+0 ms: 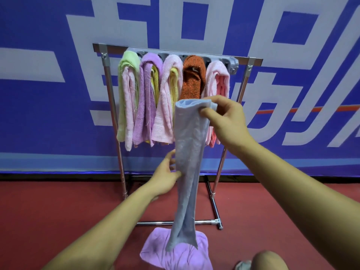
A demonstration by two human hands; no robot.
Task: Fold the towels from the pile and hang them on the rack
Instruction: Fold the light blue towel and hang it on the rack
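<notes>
Grey-blue towel (187, 152) in two hands; five hung bundles, one purple below.

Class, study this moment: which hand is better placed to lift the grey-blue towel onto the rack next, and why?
The right hand. It pinches the grey-blue towel at its top fold, level with the hung towels and nearest the rack's free right end. The left hand only steadies the towel lower down.

Five towel bundles hang on one rack (251, 61): green (127, 61), purple (150, 63), pale pink (171, 65), orange (193, 75), pink (217, 75). One grey-blue towel (187, 162) is up in two hands, left hand (165, 176) and right hand (228, 121). One lilac towel (175, 254) lies on the floor.
</notes>
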